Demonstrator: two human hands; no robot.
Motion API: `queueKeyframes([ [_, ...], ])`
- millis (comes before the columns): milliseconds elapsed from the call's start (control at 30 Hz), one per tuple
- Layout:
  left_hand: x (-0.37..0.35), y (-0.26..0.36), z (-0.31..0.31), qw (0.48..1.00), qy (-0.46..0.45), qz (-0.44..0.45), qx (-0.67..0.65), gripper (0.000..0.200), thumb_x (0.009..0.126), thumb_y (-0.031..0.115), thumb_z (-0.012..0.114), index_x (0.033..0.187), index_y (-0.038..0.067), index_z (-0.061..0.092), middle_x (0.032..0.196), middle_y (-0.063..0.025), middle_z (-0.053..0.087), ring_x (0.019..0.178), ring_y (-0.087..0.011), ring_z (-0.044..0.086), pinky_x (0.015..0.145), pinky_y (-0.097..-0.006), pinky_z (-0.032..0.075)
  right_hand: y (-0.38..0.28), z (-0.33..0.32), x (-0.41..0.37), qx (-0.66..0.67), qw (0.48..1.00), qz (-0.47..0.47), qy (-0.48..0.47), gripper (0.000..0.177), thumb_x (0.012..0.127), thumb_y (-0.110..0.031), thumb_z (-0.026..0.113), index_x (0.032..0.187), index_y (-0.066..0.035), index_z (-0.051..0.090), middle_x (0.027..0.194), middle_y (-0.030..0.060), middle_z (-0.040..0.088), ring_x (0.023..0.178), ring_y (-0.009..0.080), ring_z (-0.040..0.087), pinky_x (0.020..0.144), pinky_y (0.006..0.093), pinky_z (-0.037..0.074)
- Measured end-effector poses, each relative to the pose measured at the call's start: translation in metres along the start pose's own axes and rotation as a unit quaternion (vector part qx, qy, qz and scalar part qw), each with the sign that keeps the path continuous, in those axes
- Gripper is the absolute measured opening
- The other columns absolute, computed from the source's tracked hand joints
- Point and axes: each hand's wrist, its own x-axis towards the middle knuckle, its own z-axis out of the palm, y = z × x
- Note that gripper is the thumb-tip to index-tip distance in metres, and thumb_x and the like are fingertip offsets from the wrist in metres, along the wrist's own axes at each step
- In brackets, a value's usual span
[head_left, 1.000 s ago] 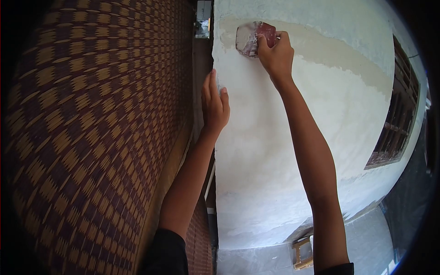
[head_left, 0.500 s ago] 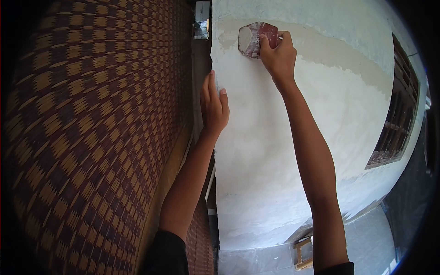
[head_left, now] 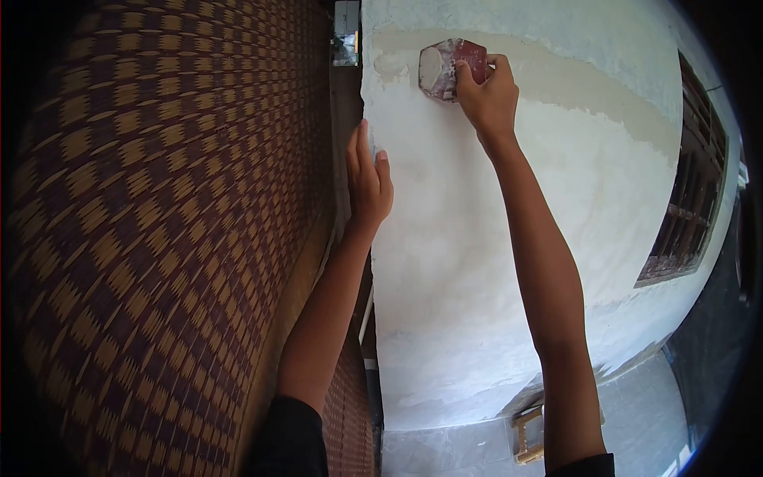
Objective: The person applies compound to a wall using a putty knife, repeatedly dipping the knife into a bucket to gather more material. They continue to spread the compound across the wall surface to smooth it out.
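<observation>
My right hand (head_left: 490,95) grips a dark red putty scraper (head_left: 469,57) near the top of the white wall (head_left: 445,238). The scraper is smeared with pale putty, with a thick lump on its left side. It lies against or very close to the wall; exact contact is hard to tell. My left hand (head_left: 369,176) rests at the wall's left edge, fingers stretched upward and thumb apart, holding nothing. Beside the scraper runs a damp-looking beige band of putty (head_left: 556,75).
A woven brown-and-tan panel (head_left: 175,199) stands close on the left, with a narrow gap between it and the wall. At right is a barred window (head_left: 687,183). A small wooden stool-like frame (head_left: 524,437) stands on the grey tiled floor (head_left: 469,447) below.
The scraper and my right hand have shifted slightly right in view. My left hand stays at the wall edge, appearing a little further left as the view moves slightly.
</observation>
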Motion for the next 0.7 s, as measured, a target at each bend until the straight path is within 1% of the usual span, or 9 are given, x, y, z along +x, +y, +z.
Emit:
queueKeyframes([
  [100, 0.000, 0.000, -0.001, 1.000, -0.001, 0.001, -0.024, 0.051, 0.103, 0.014, 0.038, 0.150, -0.002, 0.029, 0.147, -0.0239, 0.035, 0.134, -0.0384, 0.040, 0.111, -0.0475, 0.034, -0.001, -0.006, -0.001, 0.038, 0.999, -0.010, 0.024, 0.032, 0.088, -0.018, 0.068, 0.107, 0.003, 0.053, 0.089, 0.0203, 0.072, 0.079, 0.0292, 0.072, 0.074, 0.0368, 0.056],
  [167, 0.000, -0.001, 0.000, 1.000, -0.001, 0.006, -0.027, 0.051, 0.103, 0.015, 0.037, 0.150, -0.002, 0.029, 0.147, -0.0240, 0.035, 0.135, -0.0385, 0.039, 0.112, -0.0475, 0.033, -0.004, 0.009, -0.005, 0.096, 0.993, -0.063, -0.002, 0.032, 0.088, -0.018, 0.068, 0.107, 0.003, 0.053, 0.088, 0.0212, 0.072, 0.079, 0.0300, 0.072, 0.073, 0.0370, 0.056],
  [200, 0.000, -0.001, 0.000, 0.999, 0.000, 0.010, -0.031, 0.050, 0.103, 0.016, 0.036, 0.150, -0.002, 0.029, 0.147, -0.0241, 0.035, 0.135, -0.0385, 0.039, 0.112, -0.0474, 0.033, -0.016, 0.013, -0.010, 0.064, 0.994, -0.077, -0.032, 0.031, 0.088, -0.018, 0.068, 0.106, 0.003, 0.053, 0.087, 0.0225, 0.072, 0.078, 0.0326, 0.072, 0.073, 0.0380, 0.055],
  [267, 0.000, 0.001, -0.003, 0.999, -0.014, 0.003, -0.031, 0.050, 0.103, 0.013, 0.035, 0.150, -0.002, 0.027, 0.148, -0.0241, 0.032, 0.137, -0.0385, 0.037, 0.113, -0.0478, 0.032, -0.019, 0.032, -0.011, 0.084, 0.988, -0.119, -0.044, 0.031, 0.088, -0.017, 0.068, 0.106, 0.003, 0.053, 0.084, 0.0238, 0.071, 0.077, 0.0351, 0.072, 0.072, 0.0395, 0.055],
  [400, 0.001, 0.002, -0.005, 0.999, -0.026, -0.005, -0.033, 0.051, 0.103, 0.010, 0.034, 0.151, -0.003, 0.025, 0.150, -0.0241, 0.028, 0.139, -0.0386, 0.035, 0.115, -0.0483, 0.030, -0.013, 0.039, -0.009, 0.025, 0.993, -0.115, -0.033, 0.031, 0.087, -0.016, 0.068, 0.105, 0.004, 0.053, 0.083, 0.0247, 0.070, 0.078, 0.0359, 0.072, 0.073, 0.0407, 0.055],
  [500, 0.001, 0.002, -0.006, 0.999, -0.030, -0.013, -0.034, 0.051, 0.103, 0.010, 0.034, 0.151, -0.003, 0.025, 0.150, -0.0243, 0.028, 0.139, -0.0387, 0.034, 0.115, -0.0484, 0.030, -0.006, 0.018, -0.011, 0.009, 0.999, -0.043, 0.010, 0.032, 0.086, -0.016, 0.067, 0.105, 0.005, 0.053, 0.085, 0.0240, 0.071, 0.079, 0.0343, 0.072, 0.074, 0.0396, 0.056],
  [600, 0.001, 0.004, -0.004, 0.999, -0.025, -0.005, -0.036, 0.051, 0.103, 0.010, 0.034, 0.151, -0.003, 0.025, 0.150, -0.0247, 0.028, 0.139, -0.0390, 0.035, 0.115, -0.0486, 0.030, -0.003, 0.001, -0.011, 0.055, 0.998, -0.004, 0.032, 0.030, 0.088, -0.015, 0.066, 0.106, 0.005, 0.053, 0.087, 0.0231, 0.071, 0.079, 0.0308, 0.072, 0.074, 0.0376, 0.056],
  [633, 0.001, 0.004, -0.004, 0.999, -0.024, -0.005, -0.035, 0.051, 0.103, 0.010, 0.034, 0.151, -0.003, 0.025, 0.150, -0.0247, 0.028, 0.139, -0.0390, 0.035, 0.115, -0.0486, 0.030, -0.002, 0.004, -0.011, 0.056, 0.998, -0.005, 0.032, 0.030, 0.088, -0.015, 0.066, 0.106, 0.005, 0.053, 0.087, 0.0231, 0.071, 0.079, 0.0308, 0.072, 0.074, 0.0376, 0.056],
  [700, 0.001, 0.005, -0.004, 0.999, -0.029, -0.015, -0.032, 0.051, 0.103, 0.010, 0.034, 0.151, -0.003, 0.025, 0.150, -0.0251, 0.028, 0.138, -0.0392, 0.035, 0.114, -0.0487, 0.031, -0.003, 0.018, -0.013, 0.105, 0.992, -0.070, 0.016, 0.028, 0.088, -0.015, 0.066, 0.105, 0.004, 0.052, 0.085, 0.0232, 0.071, 0.077, 0.0311, 0.072, 0.073, 0.0379, 0.055],
])
